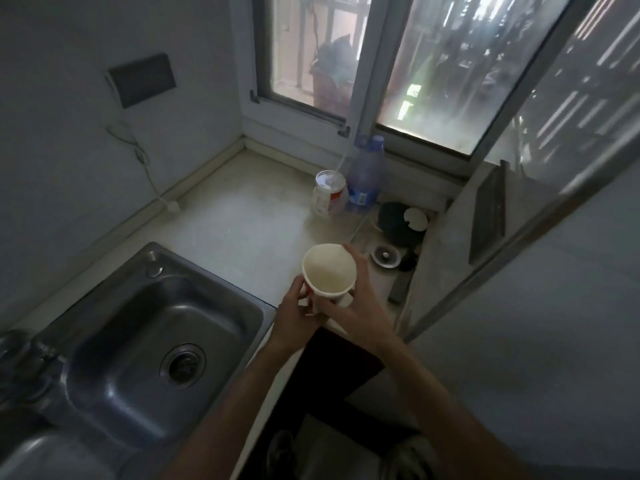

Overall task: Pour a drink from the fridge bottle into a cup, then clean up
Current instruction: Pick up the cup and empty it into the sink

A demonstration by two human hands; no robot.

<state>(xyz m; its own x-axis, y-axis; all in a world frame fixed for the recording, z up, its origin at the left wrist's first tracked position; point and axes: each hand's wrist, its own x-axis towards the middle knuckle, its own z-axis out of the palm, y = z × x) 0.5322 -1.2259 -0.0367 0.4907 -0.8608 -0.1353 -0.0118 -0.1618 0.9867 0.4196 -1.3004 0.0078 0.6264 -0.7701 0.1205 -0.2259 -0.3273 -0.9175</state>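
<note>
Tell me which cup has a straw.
The red-and-white cup at the back, beside the blue bottle; the held cup has none.

The left grip (294,311) and right grip (358,306) together hold a white paper cup (329,271) upright above the counter (235,216), fingers curled round its sides. A steel sink (131,341) lies to the left. Near the window (311,46) stand a blue-capped bottle (365,174) and a lidded cup (327,194) with a straw.
</note>
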